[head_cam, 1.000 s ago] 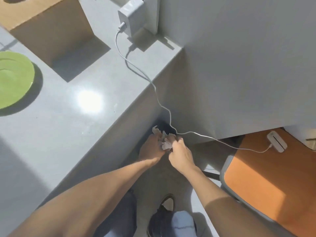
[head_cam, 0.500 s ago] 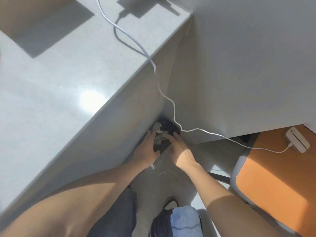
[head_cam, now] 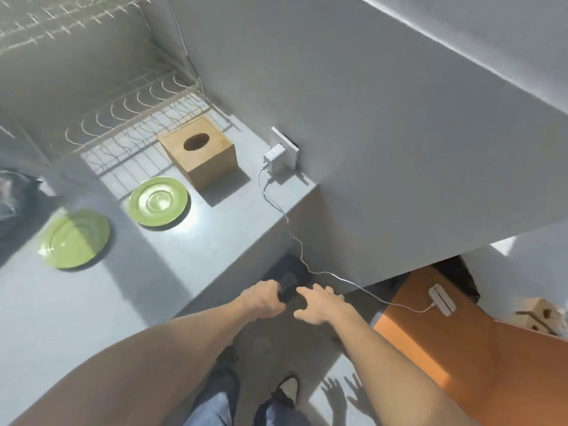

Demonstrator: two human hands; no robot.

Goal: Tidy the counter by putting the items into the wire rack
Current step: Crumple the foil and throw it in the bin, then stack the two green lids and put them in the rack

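Below the bench (head_cam: 172, 272) edge, both hands hang over a dark object (head_cam: 292, 276) on the floor, possibly a bin; its nature cannot be confirmed. The left hand (head_cam: 262, 299) is curled, its fingers (head_cam: 272, 287) touching the object's near rim; whether they actually clamp it cannot be told. The right hand (head_cam: 319, 305) is spread, fingers (head_cam: 310, 292) released and grasping nothing.

Task items lie well apart from the fingers, up and to the left: two green plates, the nearer plate (head_cam: 158, 200) just beside a wooden tissue box (head_cam: 201, 150), the farther plate (head_cam: 75, 238) further left. The wire rack (head_cam: 135, 118) stands behind them against the wall, its slots unfilled in the visible section. No item appears racked yet; the task looks barely begun.

A white cable (head_cam: 287, 221) runs from the charger (head_cam: 274, 157) over the bench edge, passing just beyond the fingers to a device (head_cam: 442, 300) on the orange surface (head_cam: 430, 348).

Recommendation: finish at the floor, lift the hands clear of the cable, then take the nearer plate by its rim and seat it upright between the rack's prongs. Snagging the cable is the principal risk.
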